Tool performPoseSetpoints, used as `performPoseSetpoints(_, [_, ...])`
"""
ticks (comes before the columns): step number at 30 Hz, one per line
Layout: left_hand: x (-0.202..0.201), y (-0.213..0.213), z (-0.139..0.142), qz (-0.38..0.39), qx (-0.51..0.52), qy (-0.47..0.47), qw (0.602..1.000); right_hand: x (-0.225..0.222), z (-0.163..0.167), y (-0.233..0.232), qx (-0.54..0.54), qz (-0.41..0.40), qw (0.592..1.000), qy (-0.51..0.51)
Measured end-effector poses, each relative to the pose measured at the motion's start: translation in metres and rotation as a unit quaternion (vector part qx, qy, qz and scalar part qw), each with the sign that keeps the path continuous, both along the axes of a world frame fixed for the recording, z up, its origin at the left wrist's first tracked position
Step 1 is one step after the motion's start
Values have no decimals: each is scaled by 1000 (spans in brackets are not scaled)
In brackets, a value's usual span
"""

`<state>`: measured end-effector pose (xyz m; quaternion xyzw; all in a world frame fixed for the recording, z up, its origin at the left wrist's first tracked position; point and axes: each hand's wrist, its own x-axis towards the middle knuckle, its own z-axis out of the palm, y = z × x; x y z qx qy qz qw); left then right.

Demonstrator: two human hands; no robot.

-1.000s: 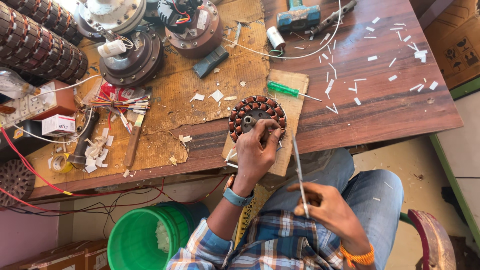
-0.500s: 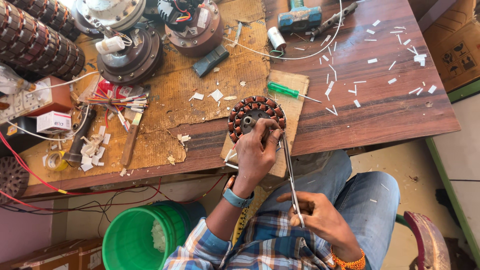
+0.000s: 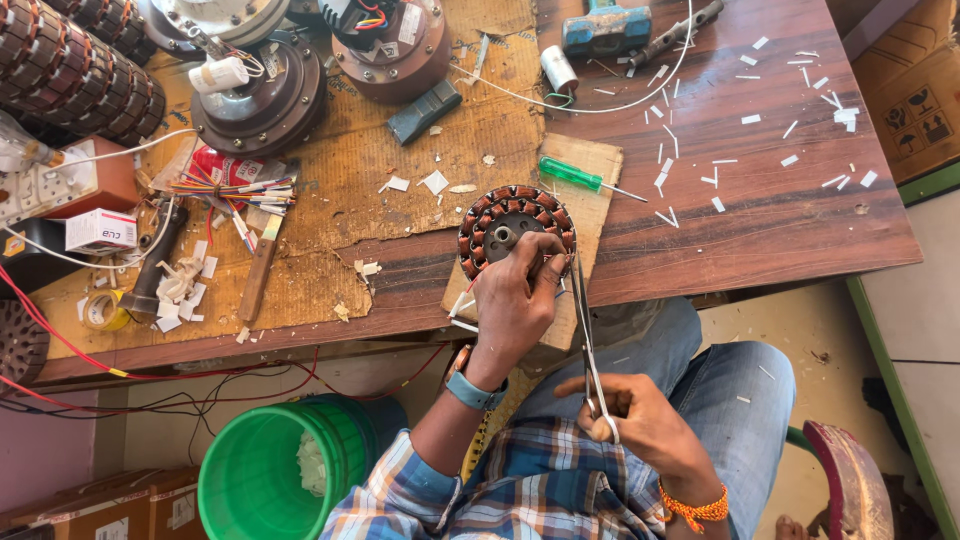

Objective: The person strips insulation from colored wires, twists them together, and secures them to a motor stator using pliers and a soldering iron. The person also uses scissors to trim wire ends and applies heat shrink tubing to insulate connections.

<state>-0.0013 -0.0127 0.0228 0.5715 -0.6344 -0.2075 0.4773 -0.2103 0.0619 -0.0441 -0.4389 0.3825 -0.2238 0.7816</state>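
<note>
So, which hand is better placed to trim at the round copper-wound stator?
Probably the right hand: it holds the scissors, whose blades point up to the stator. The left hand already rests on the stator's near edge.

Stator (image 3: 517,228) on bench (image 3: 760,215) — screwdriver (image 3: 585,178) behind

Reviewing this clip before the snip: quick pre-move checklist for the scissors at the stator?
1. Left hand steadying the round copper-wound stator: ok.
2. Right hand gripping the long steel scissors: ok.
3. Scissor tips at the stator's edge: ok; what lies between the blades: cannot tell.
4. Left fingers away from the blades: not ok, close beside them.
5. Stator seated on the cardboard pad: ok.
</note>
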Motion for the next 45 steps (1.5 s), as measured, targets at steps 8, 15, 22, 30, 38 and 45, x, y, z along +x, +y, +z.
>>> performPoseSetpoints(8, [-2, 3, -3, 6, -31, -55, 998, 8, 28, -13, -48, -16, 984, 172])
performPoseSetpoints(15, [-1, 4, 0, -9, -52, -36, 998, 23, 53, -25, -183, -31, 929, 321])
performPoseSetpoints(22, [1, 5, 0, -7, -21, -17, 1000, 29, 62, -28, -201, -44, 917, 341])
performPoseSetpoints(30, [1, 4, -3, -5, -43, -31, 999, 32, 60, -26, -190, -60, 922, 331])
performPoseSetpoints(38, [2, 4, 6, -19, -18, -46, 999, 27, 61, -21, -176, -81, 931, 310])
performPoseSetpoints(45, [7, 2, 6, -50, -34, -24, 998, 17, 50, -17, -155, -117, 942, 273])
